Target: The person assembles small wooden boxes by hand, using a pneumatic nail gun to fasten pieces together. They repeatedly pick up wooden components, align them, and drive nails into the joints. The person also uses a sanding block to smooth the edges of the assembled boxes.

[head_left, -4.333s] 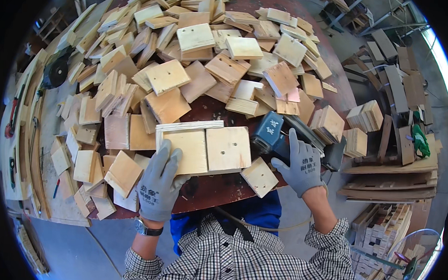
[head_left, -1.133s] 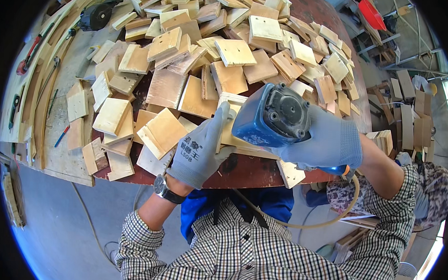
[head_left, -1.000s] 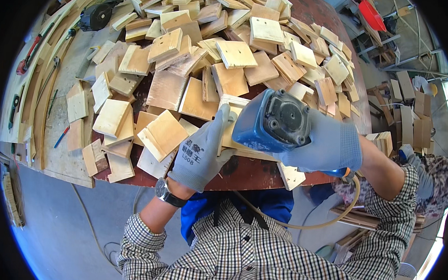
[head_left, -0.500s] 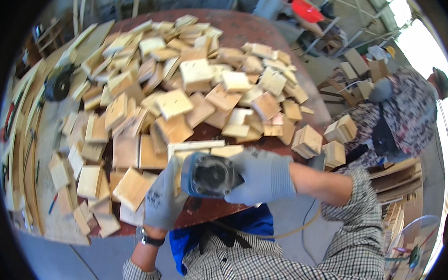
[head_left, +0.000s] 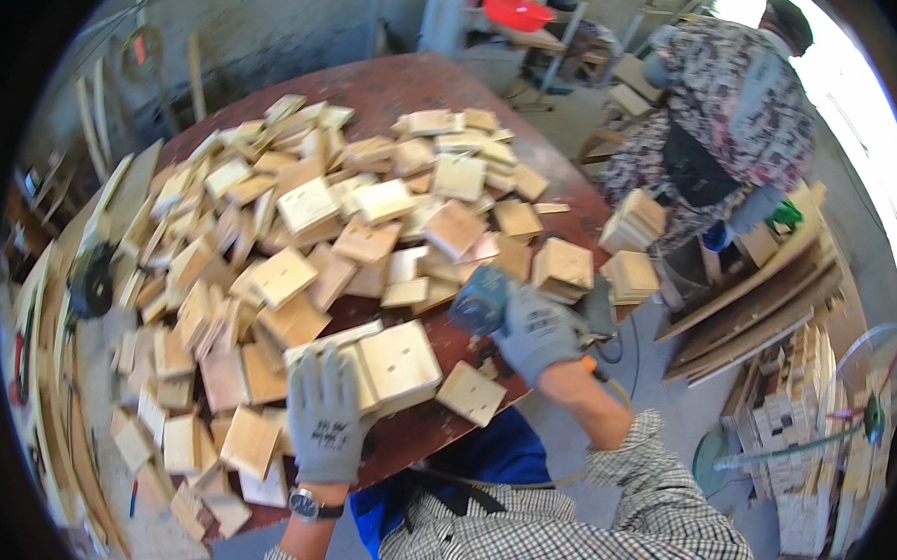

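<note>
My left hand (head_left: 324,415), in a grey glove, lies flat with fingers spread on the near edge of a pale square wooden panel (head_left: 390,363) near the table's front. My right hand (head_left: 539,329), also gloved, grips a blue power tool (head_left: 483,299) set down on the table to the right of that panel. A small wooden square (head_left: 472,392) lies between my two hands at the table edge.
A red-brown round table (head_left: 397,83) carries a large heap of wooden squares (head_left: 301,224). Another person (head_left: 721,122) stands at the right by stacked boards (head_left: 758,294). A dark grinder (head_left: 90,284) lies at the left. A red tub (head_left: 515,8) sits far back.
My right hand has carried the blue tool from above the panel down to the table at the right. My left hand has stayed on the panel. The view has tilted up toward the other person.
</note>
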Demonstrator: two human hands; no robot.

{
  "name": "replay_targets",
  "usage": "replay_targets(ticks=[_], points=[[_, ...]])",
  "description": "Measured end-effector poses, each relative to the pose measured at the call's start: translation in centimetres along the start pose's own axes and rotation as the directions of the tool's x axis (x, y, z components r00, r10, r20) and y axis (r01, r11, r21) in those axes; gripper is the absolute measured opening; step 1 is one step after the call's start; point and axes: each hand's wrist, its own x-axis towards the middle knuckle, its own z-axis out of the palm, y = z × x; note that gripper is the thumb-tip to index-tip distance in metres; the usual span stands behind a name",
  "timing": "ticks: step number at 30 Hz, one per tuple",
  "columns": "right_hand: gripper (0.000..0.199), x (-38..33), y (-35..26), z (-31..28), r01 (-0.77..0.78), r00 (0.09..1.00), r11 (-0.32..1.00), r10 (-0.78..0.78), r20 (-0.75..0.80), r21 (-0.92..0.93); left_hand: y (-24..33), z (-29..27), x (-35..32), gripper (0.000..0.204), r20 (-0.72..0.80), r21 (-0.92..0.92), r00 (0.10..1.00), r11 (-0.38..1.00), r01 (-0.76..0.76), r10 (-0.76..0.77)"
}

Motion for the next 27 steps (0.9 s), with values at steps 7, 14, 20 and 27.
replay_targets(ticks=[7, 14, 20, 27], points=[[0.080, -2.0, -1.4, 5.2, 0.075, 0.988, 0.972, -0.103, -0.119, -0.223, -0.1, -0.7, -0.6, 0.094, 0.108, 0.076, 0.993, 0.996, 0.043, -0.051], [0.075, -3.3, -0.9, 3.7, 0.207, 0.959, 0.974, -0.222, -0.178, -0.095, 0.3, -1.1, 0.0, 0.088, 0.120, 0.103, 0.992, 0.994, 0.033, -0.046], [0.065, -3.1, -0.9, 2.3, 0.347, 0.919, 0.926, -0.367, -0.146, -0.145, -0.4, -0.3, -0.4, 0.090, 0.158, 0.042, 0.987, 0.999, 0.029, -0.035], [0.061, -0.7, -1.5, 5.0, 0.158, 0.963, 0.934, -0.218, -0.160, -0.319, -1.1, -1.6, 0.8, 0.075, 0.093, 0.136, 0.986, 0.979, -0.151, 0.139]])
